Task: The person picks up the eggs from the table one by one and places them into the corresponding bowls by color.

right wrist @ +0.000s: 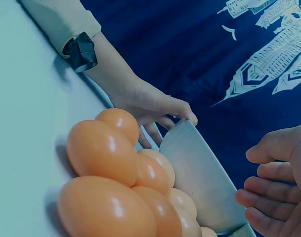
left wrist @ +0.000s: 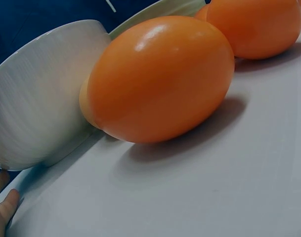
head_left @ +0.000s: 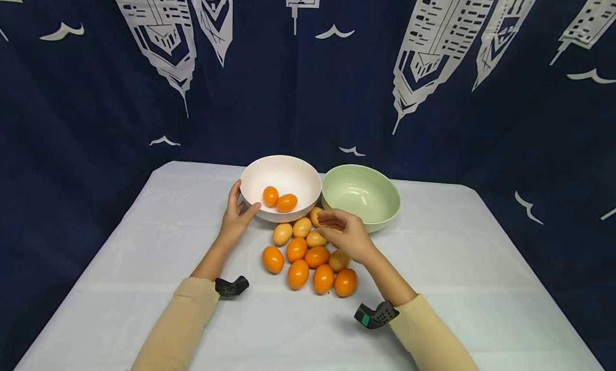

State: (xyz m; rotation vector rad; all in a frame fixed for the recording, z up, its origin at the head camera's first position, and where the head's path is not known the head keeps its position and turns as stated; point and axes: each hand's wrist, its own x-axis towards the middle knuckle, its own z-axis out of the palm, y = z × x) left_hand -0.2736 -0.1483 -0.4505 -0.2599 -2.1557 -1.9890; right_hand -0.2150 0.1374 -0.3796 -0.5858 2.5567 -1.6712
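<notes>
My left hand (head_left: 234, 217) holds the white bowl (head_left: 304, 178) by its left side, thumb at the rim and fingers against the outer wall. Inside that bowl lie two orange eggs (head_left: 286, 202). Over the back of the egg group hovers my right hand (head_left: 350, 236), its fingers loosely bent and nothing in its grasp; the right wrist view shows the palm and fingers apart from the bowl wall (right wrist: 202, 173). Under and in front of it are several light tan eggs (head_left: 282, 234) and several orange eggs (head_left: 298, 274). The hand partly hides some tan ones.
A green bowl (head_left: 392, 197) stands close to the right of the white one, with no eggs visible inside. White cloth covers the table (head_left: 481, 285). Behind its far edge hangs a dark blue curtain (head_left: 298, 109) with white building prints.
</notes>
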